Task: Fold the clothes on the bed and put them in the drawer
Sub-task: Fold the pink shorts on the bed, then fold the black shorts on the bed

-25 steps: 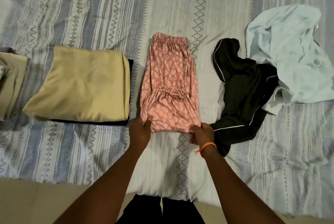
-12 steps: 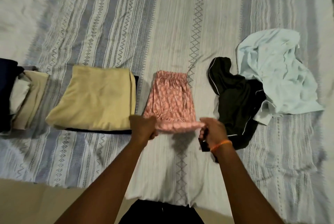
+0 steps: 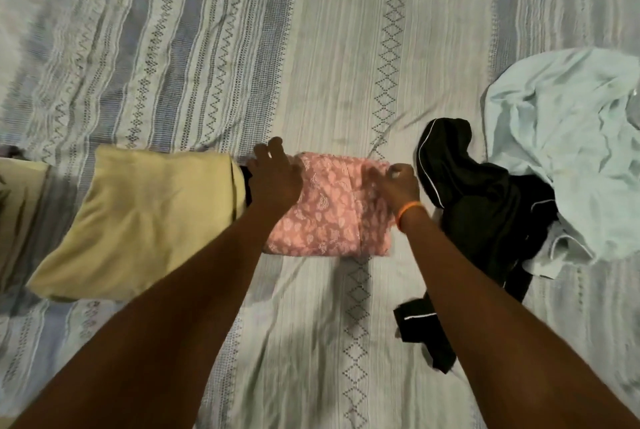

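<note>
Pink patterned shorts (image 3: 329,214) folded into a compact rectangle, lying on the striped bedspread (image 3: 311,48) mid-bed. Both hands are at its far edge. Left hand (image 3: 275,176) lies at the far left corner, fingers (image 3: 273,148) spread and fairly straight, reaching past the edge; looks like pressing rather than gripping, nothing curled round the cloth. Right hand (image 3: 398,186) sits on the far right corner, orange wristband (image 3: 408,212) on the wrist; its fingers are bent onto the fabric, but motion blur there, so cannot tell if it pinches the cloth or just rests on it.

Just left of the shorts, touching or nearly so: folded yellow garment (image 3: 138,221) stacked on something dark, only a sliver of which shows. Another beige folded piece (image 3: 17,207) at the left frame edge. Right of the shorts: unfolded black garment with white piping (image 3: 485,207), crumpled, partly under the right forearm. Light blue shirt (image 3: 571,151) bunched beyond it, overlapping the black one's right side.
</note>
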A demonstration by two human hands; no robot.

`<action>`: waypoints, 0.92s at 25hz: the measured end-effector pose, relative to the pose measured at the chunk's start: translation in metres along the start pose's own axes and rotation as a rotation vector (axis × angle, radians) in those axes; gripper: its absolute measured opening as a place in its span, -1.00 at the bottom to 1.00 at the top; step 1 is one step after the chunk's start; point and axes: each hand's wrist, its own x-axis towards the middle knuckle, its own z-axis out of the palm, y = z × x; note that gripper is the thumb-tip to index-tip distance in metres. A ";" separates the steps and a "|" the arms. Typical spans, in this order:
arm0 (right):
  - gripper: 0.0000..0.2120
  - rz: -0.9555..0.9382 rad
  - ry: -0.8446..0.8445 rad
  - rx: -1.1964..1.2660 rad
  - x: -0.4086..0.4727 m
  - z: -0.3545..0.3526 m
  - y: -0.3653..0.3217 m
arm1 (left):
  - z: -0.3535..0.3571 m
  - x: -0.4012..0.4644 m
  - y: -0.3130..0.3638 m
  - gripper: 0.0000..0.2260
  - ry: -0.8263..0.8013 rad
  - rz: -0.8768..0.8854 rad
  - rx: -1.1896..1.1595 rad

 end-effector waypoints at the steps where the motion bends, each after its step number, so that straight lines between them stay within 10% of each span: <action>1: -0.61 -0.053 -0.007 -0.009 -0.006 0.006 0.008 | 0.001 -0.001 -0.002 -0.60 0.010 0.029 0.046; 5: -0.59 -0.163 0.097 -0.014 0.002 0.009 0.010 | 0.000 0.027 0.003 -0.86 -0.130 -0.117 -0.231; 10: -0.73 -0.097 0.072 0.048 0.007 0.003 0.010 | -0.009 0.016 0.017 -0.73 0.036 -0.078 0.067; 19: -0.80 -0.458 0.359 -0.347 -0.046 -0.073 0.068 | 0.058 -0.110 0.052 -0.43 -0.131 0.530 0.297; 23: -0.47 -0.073 0.554 -0.574 -0.108 -0.121 0.157 | 0.073 -0.162 0.062 -0.57 -0.308 0.575 0.316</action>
